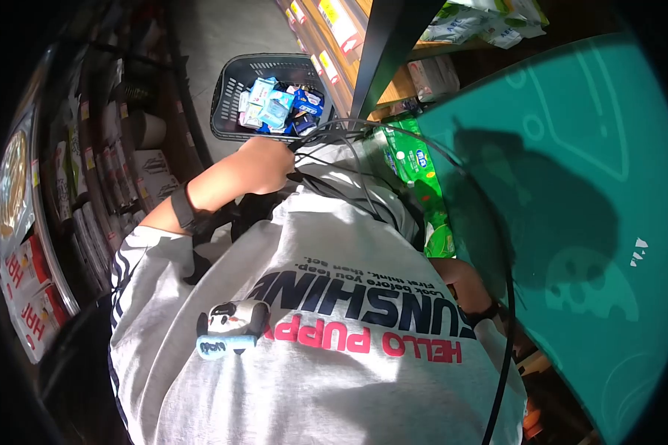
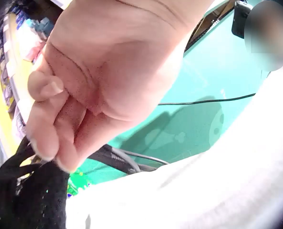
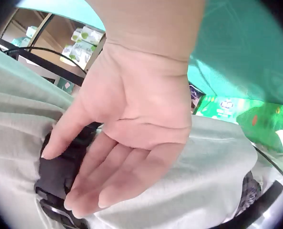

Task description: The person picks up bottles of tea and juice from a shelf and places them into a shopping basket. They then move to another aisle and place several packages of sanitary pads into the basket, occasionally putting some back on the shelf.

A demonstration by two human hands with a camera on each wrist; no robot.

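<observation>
My left hand (image 1: 263,165) is in front of my waist on the left in the head view. Its curled fingers (image 2: 67,155) hold the edge of a black fabric strap (image 2: 41,195), beside several black cables (image 1: 341,189). By my other side, my right hand (image 1: 460,285) is partly hidden by the shirt (image 1: 334,386) in the head view. Its palm (image 3: 141,105) shows in the right wrist view, fingers loosely bent and thumb apart. Thumb and fingertips lie over a black waist strap (image 3: 60,167) with a buckle (image 3: 58,212).
A dark shopping basket (image 1: 226,89) with small packs (image 1: 274,107) stands on the floor ahead. Shelves (image 1: 89,215) line the left, and a price-tagged shelf (image 1: 334,44) rises ahead. A teal panel (image 1: 571,222) fills the right, with green packages (image 1: 408,156) beside it.
</observation>
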